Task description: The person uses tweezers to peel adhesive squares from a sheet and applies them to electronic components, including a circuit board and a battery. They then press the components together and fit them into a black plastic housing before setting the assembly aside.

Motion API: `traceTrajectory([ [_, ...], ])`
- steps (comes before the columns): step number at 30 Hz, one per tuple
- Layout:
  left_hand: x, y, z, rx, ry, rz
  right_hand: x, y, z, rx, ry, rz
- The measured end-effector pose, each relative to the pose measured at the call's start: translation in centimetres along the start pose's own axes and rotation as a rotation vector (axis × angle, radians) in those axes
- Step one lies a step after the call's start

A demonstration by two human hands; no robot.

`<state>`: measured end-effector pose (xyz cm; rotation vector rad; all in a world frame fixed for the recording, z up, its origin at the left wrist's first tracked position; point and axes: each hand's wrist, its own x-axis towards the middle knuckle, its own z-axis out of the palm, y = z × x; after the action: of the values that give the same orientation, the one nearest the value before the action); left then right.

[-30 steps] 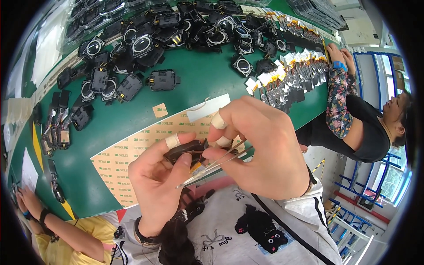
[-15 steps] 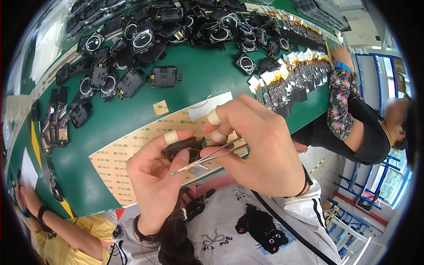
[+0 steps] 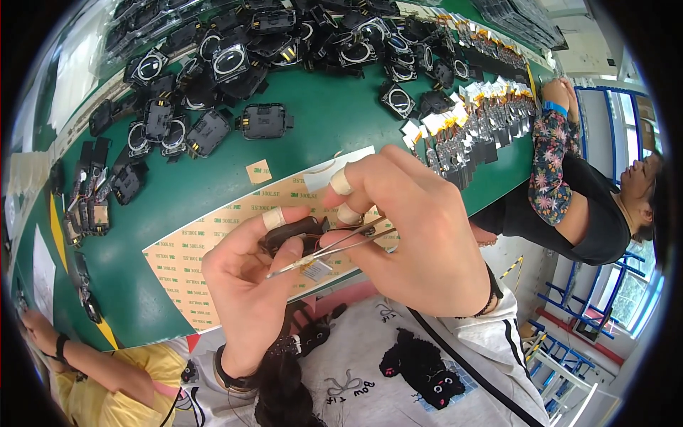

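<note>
On a green table (image 3: 121, 277), black housings (image 3: 288, 53) lay heaped far off, a tan sheet (image 3: 181, 285) near. Above the sheet were the right hand (image 3: 423, 235) and, beside it, the left hand (image 3: 249, 274), the one gripping metal tweezers (image 3: 341, 246), the other pinching a small dark part (image 3: 293, 229) at the left.

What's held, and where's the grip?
Left hand: black casing, pinched between thumb and fingers at opposite sides. Right hand: metal tweezers; gripped end unclear.
</note>
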<state>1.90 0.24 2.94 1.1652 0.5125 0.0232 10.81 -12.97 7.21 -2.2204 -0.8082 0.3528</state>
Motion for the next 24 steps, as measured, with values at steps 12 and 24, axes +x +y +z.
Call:
traceTrajectory([
  [12, 0.0, -0.3, 0.0, -0.013, 0.015, -0.007, 0.1, 0.1, -0.1, 0.019, 0.0, 0.036],
  [24, 0.1, 0.6, 0.2, 0.023, -0.032, -0.08, 0.2, 0.4, 0.2, -0.023, 0.028, -0.027],
])
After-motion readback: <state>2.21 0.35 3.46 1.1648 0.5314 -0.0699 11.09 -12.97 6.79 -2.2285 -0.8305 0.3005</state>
